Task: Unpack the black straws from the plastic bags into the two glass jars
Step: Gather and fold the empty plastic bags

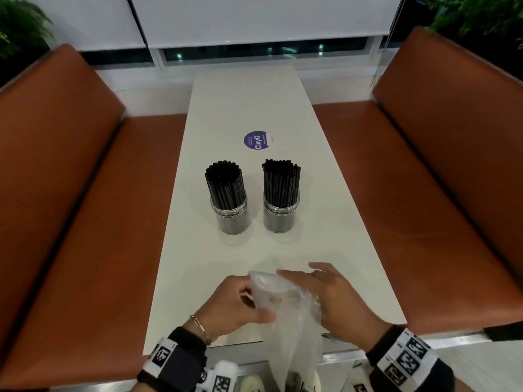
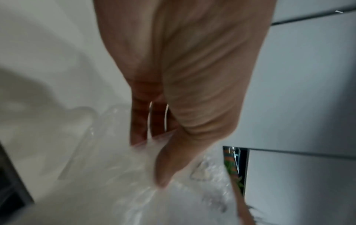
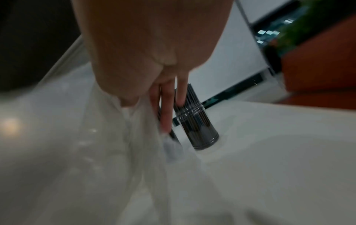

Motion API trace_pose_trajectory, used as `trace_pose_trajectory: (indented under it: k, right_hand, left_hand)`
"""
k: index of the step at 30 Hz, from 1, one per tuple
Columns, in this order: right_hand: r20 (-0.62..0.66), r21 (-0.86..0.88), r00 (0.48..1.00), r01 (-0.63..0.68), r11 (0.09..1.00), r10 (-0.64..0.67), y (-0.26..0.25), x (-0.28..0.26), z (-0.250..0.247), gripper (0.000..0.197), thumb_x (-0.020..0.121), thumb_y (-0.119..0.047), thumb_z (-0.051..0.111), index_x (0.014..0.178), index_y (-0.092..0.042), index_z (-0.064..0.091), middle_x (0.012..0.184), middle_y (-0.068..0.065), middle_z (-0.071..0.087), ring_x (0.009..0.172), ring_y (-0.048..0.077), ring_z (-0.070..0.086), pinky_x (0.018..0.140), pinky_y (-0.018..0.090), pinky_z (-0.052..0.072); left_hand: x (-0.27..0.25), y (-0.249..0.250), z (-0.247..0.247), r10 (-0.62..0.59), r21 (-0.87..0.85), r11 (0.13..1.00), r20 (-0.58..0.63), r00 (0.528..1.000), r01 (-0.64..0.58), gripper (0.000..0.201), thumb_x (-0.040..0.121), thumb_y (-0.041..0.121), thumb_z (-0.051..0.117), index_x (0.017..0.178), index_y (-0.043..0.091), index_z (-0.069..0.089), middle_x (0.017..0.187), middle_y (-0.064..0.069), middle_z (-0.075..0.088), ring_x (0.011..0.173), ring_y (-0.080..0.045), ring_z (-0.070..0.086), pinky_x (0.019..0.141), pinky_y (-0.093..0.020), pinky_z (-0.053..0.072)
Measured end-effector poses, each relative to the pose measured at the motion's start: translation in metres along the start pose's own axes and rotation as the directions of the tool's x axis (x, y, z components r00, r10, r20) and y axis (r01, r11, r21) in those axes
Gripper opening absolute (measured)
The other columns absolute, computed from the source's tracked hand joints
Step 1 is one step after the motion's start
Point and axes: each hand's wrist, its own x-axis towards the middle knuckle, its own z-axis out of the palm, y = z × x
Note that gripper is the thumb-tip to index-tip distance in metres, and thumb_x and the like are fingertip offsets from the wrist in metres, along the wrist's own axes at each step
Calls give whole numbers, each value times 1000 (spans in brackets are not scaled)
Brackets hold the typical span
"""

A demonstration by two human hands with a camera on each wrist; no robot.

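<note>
Two glass jars stand side by side mid-table, the left jar (image 1: 232,219) and the right jar (image 1: 279,217), each packed with upright black straws (image 1: 225,185). At the table's near edge my left hand (image 1: 243,299) grips a crumpled clear plastic bag (image 1: 288,315) with curled fingers and thumb. My right hand (image 1: 302,280) lies against the bag's right side with straight fingers. No straws show in the bag, and its tail hangs below the table edge. In the left wrist view my left hand (image 2: 163,159) has its thumb on the bag (image 2: 115,167). The right wrist view shows my right hand (image 3: 167,115), the bag (image 3: 150,155) and a jar (image 3: 198,126).
The white table (image 1: 254,103) is long and narrow, with a round purple sticker (image 1: 256,140) beyond the jars. Orange-brown bench seats flank it at left (image 1: 70,193) and right (image 1: 438,179). A window with white blinds (image 1: 254,21) closes the far end.
</note>
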Motion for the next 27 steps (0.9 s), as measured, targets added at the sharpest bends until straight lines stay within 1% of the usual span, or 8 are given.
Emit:
trace_pose_trajectory:
  k: [2, 4, 9, 14, 18, 23, 25, 27]
  right_hand:
    - [-4, 111, 999, -37, 993, 38, 0, 6, -8, 43, 93, -22, 70, 136, -29, 70, 115, -15, 80, 97, 7, 69, 116, 14, 29]
    - [45, 80, 997, -72, 994, 68, 0, 10, -20, 35, 94, -14, 68, 124, -29, 76, 105, -13, 81, 87, 17, 71, 103, 25, 48]
    - [169, 330, 969, -227, 916, 179, -1, 17, -47, 25, 101, -9, 67, 110, -28, 81, 95, -12, 81, 75, 5, 68, 68, 16, 51]
    - [135, 579, 926, -363, 730, 354, -4, 22, -36, 49, 94, 12, 65, 119, -27, 81, 107, -1, 83, 98, 22, 78, 86, 37, 66]
    - [259, 697, 897, -430, 574, 358, -3, 22, -40, 67, 95, 18, 58, 137, -33, 67, 101, 12, 82, 84, 25, 77, 70, 29, 63]
    - [474, 853, 833, -514, 85, 284, 3, 17, -48, 55, 95, -33, 60, 150, -26, 52, 135, 28, 70, 125, 52, 61, 108, 50, 52]
    - [443, 843, 833, -513, 161, 331, -8, 19, -41, 42, 94, -54, 55, 131, -37, 66, 125, 7, 78, 116, 35, 73, 105, 43, 55]
    - [396, 809, 850, -502, 305, 347, -23, 22, -29, 22, 94, -44, 70, 113, -38, 78, 112, -4, 82, 105, 22, 77, 95, 39, 59]
  left_hand:
    - [4, -3, 5, 174, 167, 975, -181, 968, -144, 29, 63, 36, 99, 84, 41, 80, 103, 18, 69, 94, -4, 67, 83, -18, 53]
    - [6, -7, 6, 290, 288, 935, -286, 914, -206, 27, 63, 51, 91, 80, 42, 72, 111, 20, 61, 108, -5, 59, 87, -9, 44]
    - [6, -5, 6, 216, -105, 966, -166, 962, -235, 26, 92, 14, 82, 117, 16, 75, 141, 13, 68, 131, -7, 62, 113, -32, 47]
    - [3, 7, 22, 61, -350, 930, -161, 985, -115, 44, 84, 31, 84, 119, 14, 65, 115, -7, 77, 101, -15, 73, 87, -30, 62]
    - [2, 0, 20, 25, -268, 962, -126, 992, -58, 60, 71, 29, 98, 122, 23, 67, 118, 2, 79, 110, -19, 76, 87, -35, 65]
    - [4, -7, 9, 1, -315, 947, -174, 985, -57, 33, 85, 11, 87, 112, 22, 72, 112, -7, 80, 97, -23, 76, 81, -42, 65]
    - [5, -4, 11, 23, -269, 960, -198, 980, -77, 29, 83, 17, 85, 106, 26, 71, 110, -9, 79, 89, -22, 74, 80, -49, 63]
    - [7, -1, 15, 48, -268, 957, -219, 975, -107, 25, 84, 19, 82, 103, 29, 69, 108, -12, 78, 78, -20, 69, 70, -43, 61]
